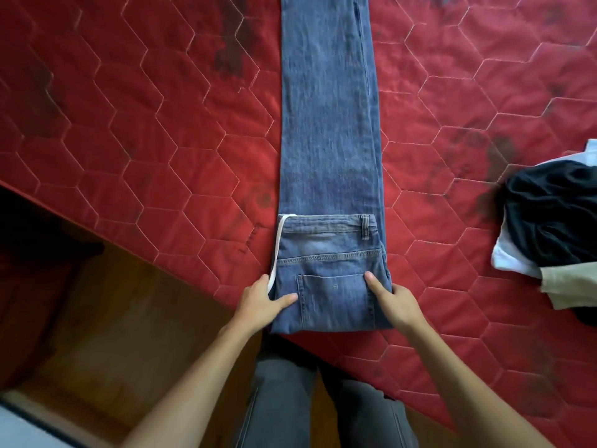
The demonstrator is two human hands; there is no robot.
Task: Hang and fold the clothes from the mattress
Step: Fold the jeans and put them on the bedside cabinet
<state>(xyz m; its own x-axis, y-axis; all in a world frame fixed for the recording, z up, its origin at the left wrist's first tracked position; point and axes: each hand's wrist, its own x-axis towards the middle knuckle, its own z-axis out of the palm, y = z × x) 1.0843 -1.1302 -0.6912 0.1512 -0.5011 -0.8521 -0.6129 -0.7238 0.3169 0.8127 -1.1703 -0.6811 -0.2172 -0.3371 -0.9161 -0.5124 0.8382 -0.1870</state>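
Note:
A pair of blue jeans [328, 124] lies lengthwise on the red quilted mattress [145, 130], legs stacked and running away from me. The waist end is folded over onto the legs, back pocket up, with white pocket lining showing at its left edge. My left hand [261, 300] grips the left edge of this folded part, thumb on top. On the right edge, my right hand [392, 300] holds the fold, thumb resting on the pocket.
A pile of clothes [549, 221] in black, white and beige lies at the mattress's right side. The mattress edge runs diagonally at lower left, with wooden floor [129, 334] below it. My grey-trousered legs stand at the mattress edge.

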